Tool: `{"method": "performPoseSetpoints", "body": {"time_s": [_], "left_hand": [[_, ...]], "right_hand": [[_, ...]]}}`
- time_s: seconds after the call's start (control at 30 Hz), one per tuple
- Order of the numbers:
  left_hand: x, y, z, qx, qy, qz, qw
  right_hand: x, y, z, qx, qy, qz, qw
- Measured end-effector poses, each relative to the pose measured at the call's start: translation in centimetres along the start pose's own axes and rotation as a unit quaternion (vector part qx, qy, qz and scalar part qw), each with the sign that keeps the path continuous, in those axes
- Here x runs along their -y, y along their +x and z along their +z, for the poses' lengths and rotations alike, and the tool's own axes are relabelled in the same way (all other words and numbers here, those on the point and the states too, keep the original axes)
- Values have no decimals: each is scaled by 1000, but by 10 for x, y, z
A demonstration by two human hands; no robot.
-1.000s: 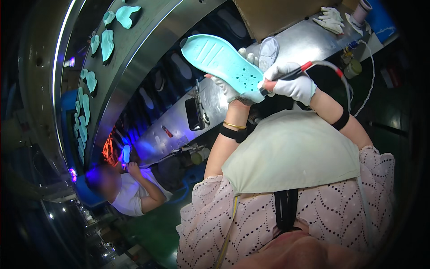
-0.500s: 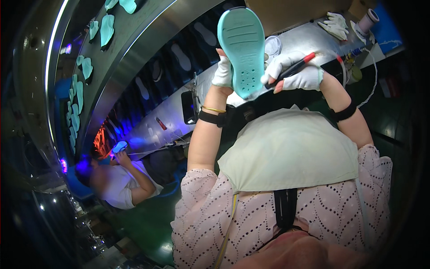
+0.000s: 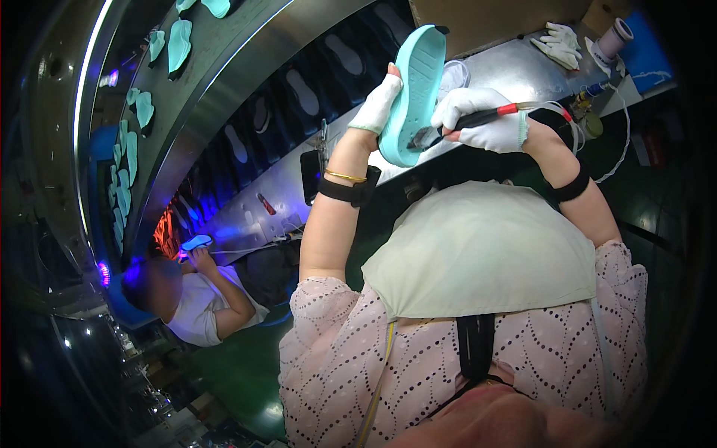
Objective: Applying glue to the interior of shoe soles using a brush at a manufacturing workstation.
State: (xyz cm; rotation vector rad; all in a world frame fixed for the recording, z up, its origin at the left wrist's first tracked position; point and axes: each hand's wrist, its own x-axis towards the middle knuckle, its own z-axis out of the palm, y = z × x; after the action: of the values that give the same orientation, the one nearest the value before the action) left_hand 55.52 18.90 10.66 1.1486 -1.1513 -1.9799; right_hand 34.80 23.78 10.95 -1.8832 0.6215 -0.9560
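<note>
A teal shoe sole [image 3: 412, 82] is tilted on edge in front of me, with its raised rim and hollow face turned to the right. My left hand [image 3: 379, 104], in a white fingerless glove, grips it by the left side; the fingers behind the sole are hidden. In my right hand [image 3: 485, 127], gloved the same way, is a black glue brush [image 3: 479, 118] with a red end and a thin tube running from it. Its brush tip touches the inside of the sole at the lower end. Behind the sole stands a white round cup [image 3: 455, 75], partly covered.
White gloves [image 3: 559, 45] and a spool [image 3: 615, 36] lie on the metal bench [image 3: 515, 63]. A dark phone [image 3: 311, 178] rests at its near edge. Left, a conveyor [image 3: 224, 19] carries teal soles; a dark rack holds grey ones. A co-worker [image 3: 224, 306] sits lower left.
My left hand has turned the sole from its flat underside to its hollow inside. My right hand has swung the glue brush round, bringing its tip onto the sole.
</note>
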Motion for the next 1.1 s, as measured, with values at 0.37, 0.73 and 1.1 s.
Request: {"method": "performPoseSetpoints", "body": {"time_s": [0.37, 0.73, 1.1], "left_hand": [[2, 2, -29, -3, 28, 92, 995], [36, -7, -18, 70, -401, 115, 906], [54, 3, 36, 33, -385, 104, 916]], "right_hand": [[11, 4, -19, 11, -18, 10, 1000], [0, 16, -7, -265, 193, 97, 940], [-3, 26, 5, -214, 74, 59, 972]]}}
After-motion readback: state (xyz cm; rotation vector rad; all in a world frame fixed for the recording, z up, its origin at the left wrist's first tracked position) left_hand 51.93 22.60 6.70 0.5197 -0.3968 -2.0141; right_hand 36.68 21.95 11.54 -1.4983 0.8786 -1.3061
